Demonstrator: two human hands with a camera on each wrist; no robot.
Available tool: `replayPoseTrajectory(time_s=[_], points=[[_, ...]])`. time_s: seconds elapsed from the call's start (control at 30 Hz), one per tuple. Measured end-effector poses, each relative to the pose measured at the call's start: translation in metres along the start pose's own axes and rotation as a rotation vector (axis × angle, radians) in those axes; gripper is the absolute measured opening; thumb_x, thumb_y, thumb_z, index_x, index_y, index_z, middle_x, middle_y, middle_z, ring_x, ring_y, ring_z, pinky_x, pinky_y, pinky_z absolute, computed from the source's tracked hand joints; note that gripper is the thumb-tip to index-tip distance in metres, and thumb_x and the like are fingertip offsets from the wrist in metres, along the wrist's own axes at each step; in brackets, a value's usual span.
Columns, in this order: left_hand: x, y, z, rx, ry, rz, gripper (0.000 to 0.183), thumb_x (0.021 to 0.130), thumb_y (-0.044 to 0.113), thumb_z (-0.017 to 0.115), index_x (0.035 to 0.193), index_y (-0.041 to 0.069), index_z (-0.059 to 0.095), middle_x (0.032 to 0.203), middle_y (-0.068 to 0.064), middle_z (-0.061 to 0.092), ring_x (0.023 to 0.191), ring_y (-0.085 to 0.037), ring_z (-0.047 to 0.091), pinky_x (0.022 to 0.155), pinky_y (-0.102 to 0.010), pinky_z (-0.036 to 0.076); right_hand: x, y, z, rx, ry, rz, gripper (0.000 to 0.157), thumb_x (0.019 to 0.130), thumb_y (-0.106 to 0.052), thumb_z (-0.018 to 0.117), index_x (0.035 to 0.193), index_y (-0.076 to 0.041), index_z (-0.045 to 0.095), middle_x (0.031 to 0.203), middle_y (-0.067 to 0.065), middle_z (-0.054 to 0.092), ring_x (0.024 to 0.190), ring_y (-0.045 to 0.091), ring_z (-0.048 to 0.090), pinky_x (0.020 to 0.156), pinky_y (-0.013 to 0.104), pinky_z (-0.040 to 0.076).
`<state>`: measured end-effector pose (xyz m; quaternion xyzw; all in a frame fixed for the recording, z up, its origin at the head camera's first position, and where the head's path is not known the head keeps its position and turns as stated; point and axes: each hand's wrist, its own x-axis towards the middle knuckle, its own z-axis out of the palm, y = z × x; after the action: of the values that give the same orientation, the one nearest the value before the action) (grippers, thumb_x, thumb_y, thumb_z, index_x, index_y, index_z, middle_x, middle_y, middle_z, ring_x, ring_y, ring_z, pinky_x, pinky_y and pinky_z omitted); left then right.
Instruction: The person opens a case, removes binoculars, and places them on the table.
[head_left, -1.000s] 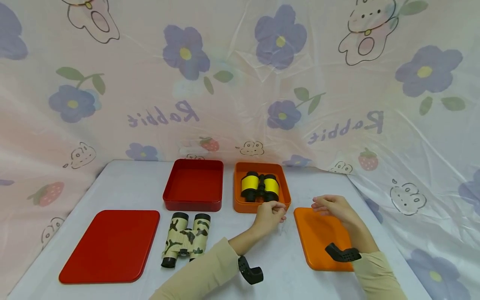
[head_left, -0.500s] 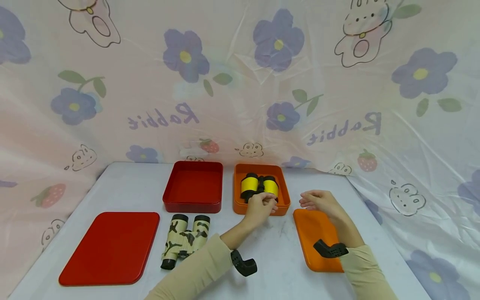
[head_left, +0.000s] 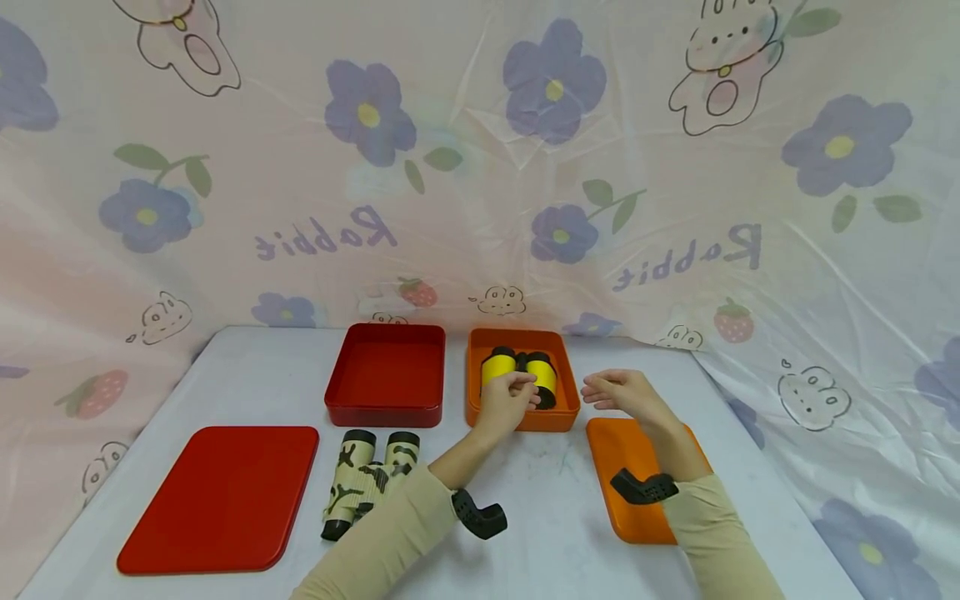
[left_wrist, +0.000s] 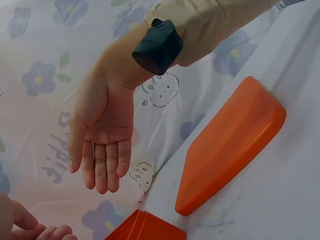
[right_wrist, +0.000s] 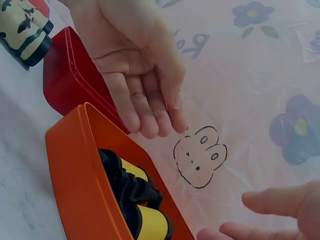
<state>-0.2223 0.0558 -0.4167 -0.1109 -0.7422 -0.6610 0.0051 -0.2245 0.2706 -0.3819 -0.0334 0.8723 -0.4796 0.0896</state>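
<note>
Yellow and black binoculars (head_left: 542, 377) lie in the orange box (head_left: 558, 421). My left hand (head_left: 504, 407) is over the front left of that box, covering part of the binoculars in the head view. In the right wrist view the left hand (right_wrist: 135, 65) has its fingers extended above the box, holding nothing. To the right of the box my right hand (head_left: 628, 397) is raised, palm facing inward. Its fingers are loosely straight in the left wrist view, where the right hand (left_wrist: 105, 130) holds nothing. The orange lid (head_left: 626, 492) lies on the table beneath the right forearm.
A red box (head_left: 386, 375) without a lid stands left of the orange one. The red lid (head_left: 221, 500) lies flat at the left. Camouflage binoculars (head_left: 348, 479) rest between the red lid and my left sleeve. A printed curtain (head_left: 450, 167) hangs behind the table.
My left hand has moved forward and left, from the orange box's front edge to above it. The right hand has moved left and forward, closer to the box. Box and binoculars stay in place.
</note>
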Motion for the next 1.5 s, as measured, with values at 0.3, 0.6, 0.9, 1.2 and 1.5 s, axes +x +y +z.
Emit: replayPoseTrajectory(time_s=[0.3, 0.6, 0.9, 1.2, 1.5], points=[[0.006, -0.001, -0.009, 0.036, 0.06, 0.012, 0.022, 0.094, 0.005, 0.057, 0.107, -0.009, 0.067, 0.091, -0.026, 0.071, 0.086, -0.041, 0.07, 0.069, -0.027, 0.061, 0.008, -0.001, 0.014, 0.017, 0.031, 0.02, 0.045, 0.101, -0.022, 0.048, 0.128, 0.014, 0.052, 0.124, 0.032, 0.061, 0.11, 0.036, 0.065, 0.091, 0.037, 0.058], [0.014, -0.007, -0.017, 0.128, 0.109, 0.029, 0.023, 0.093, 0.005, 0.057, 0.108, -0.009, 0.068, 0.101, -0.027, 0.072, 0.09, -0.036, 0.071, 0.072, -0.029, 0.06, 0.019, -0.006, 0.025, 0.027, 0.051, 0.075, 0.049, 0.101, -0.026, 0.049, 0.132, 0.011, 0.049, 0.131, 0.03, 0.058, 0.115, 0.036, 0.063, 0.099, 0.041, 0.054], [0.018, -0.014, -0.022, 0.17, 0.17, 0.024, 0.025, 0.093, 0.008, 0.056, 0.111, -0.007, 0.067, 0.108, -0.024, 0.071, 0.095, -0.033, 0.069, 0.082, -0.039, 0.06, 0.03, -0.006, 0.036, 0.098, 0.077, 0.125, 0.053, 0.101, -0.024, 0.048, 0.138, 0.012, 0.042, 0.138, 0.032, 0.051, 0.123, 0.041, 0.055, 0.107, 0.045, 0.048], [0.025, -0.02, -0.02, 0.151, 0.212, -0.044, 0.031, 0.093, 0.007, 0.056, 0.121, -0.006, 0.062, 0.124, -0.023, 0.065, 0.117, -0.036, 0.062, 0.101, -0.046, 0.052, 0.043, -0.002, 0.048, 0.16, 0.093, 0.194, 0.059, 0.101, -0.022, 0.047, 0.146, 0.01, 0.029, 0.151, 0.03, 0.034, 0.135, 0.043, 0.043, 0.116, 0.051, 0.035], [0.034, -0.028, -0.01, 0.177, 0.242, -0.129, 0.038, 0.095, 0.009, 0.055, 0.13, -0.004, 0.054, 0.134, -0.022, 0.058, 0.119, -0.033, 0.058, 0.103, -0.045, 0.05, 0.053, 0.003, 0.063, 0.171, 0.108, 0.237, 0.065, 0.1, -0.024, 0.047, 0.149, 0.008, 0.02, 0.156, 0.029, 0.024, 0.141, 0.045, 0.031, 0.119, 0.056, 0.026]])
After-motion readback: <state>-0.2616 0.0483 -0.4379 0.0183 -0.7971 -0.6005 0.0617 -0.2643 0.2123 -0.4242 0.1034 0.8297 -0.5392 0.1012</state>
